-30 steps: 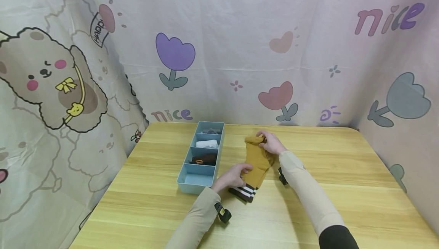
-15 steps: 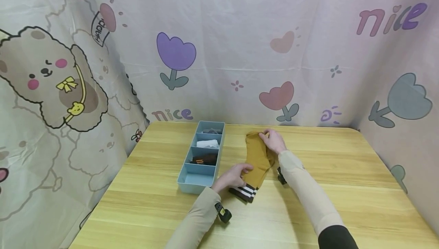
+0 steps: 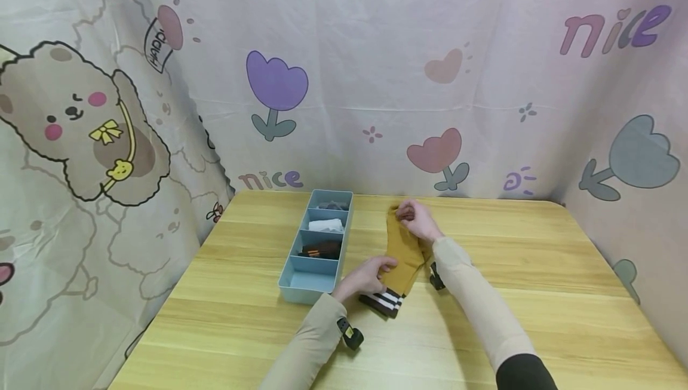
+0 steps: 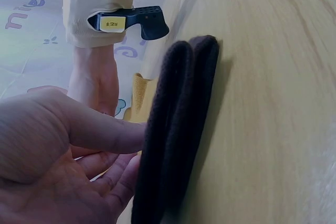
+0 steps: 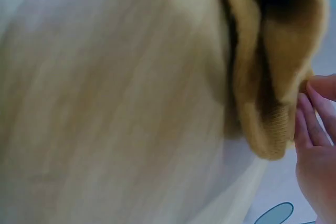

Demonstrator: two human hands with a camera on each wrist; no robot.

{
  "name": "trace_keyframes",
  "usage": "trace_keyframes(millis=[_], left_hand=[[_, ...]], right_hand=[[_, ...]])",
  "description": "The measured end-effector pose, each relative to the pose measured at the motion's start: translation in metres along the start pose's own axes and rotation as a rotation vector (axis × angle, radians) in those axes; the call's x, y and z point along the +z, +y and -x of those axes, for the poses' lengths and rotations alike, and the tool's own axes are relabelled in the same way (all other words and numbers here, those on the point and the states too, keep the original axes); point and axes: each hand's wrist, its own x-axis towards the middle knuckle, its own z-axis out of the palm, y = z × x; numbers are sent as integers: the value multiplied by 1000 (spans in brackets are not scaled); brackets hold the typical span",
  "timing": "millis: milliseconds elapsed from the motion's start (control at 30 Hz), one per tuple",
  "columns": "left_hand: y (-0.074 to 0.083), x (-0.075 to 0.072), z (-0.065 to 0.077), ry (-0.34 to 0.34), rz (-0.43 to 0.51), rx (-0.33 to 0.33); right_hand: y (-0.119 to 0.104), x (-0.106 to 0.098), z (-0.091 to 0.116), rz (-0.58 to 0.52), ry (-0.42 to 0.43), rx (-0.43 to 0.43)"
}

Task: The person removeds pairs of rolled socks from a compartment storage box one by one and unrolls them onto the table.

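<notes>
A pair of mustard socks lies lengthwise on the table, the dark brown cuffs with white stripes toward me and the toes at the far end. In the left wrist view the dark cuffs show as two layers, one against the other. My left hand holds the socks just above the stripes, thumb near the cuff; its fingertips are partly hidden behind the fabric. At the far end, my right hand pinches the toe part between thumb and fingers. The right wrist view shows a loose yellow fold beside that hand.
A blue-grey divided box stands left of the socks. Its compartments hold a grey bundle, a white bundle and a dark brown bundle; the nearest is bare. Behind the wooden table hangs a printed curtain.
My right hand has smoothed the toe end out away from me, then shifted left across it. The left hand stays in place on the socks.
</notes>
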Motion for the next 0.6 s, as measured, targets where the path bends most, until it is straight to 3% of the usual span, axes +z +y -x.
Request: trace_keyframes(millis=[200, 400, 600], left_hand=[[0, 0, 0, -1, -8, 12], [-2, 0, 0, 0, -21, 13], [-3, -1, 0, -11, -27, 21]], right_hand=[[8, 3, 0, 146, -158, -93], [13, 1, -3, 112, -260, -66], [20, -8, -4, 63, -290, -53]])
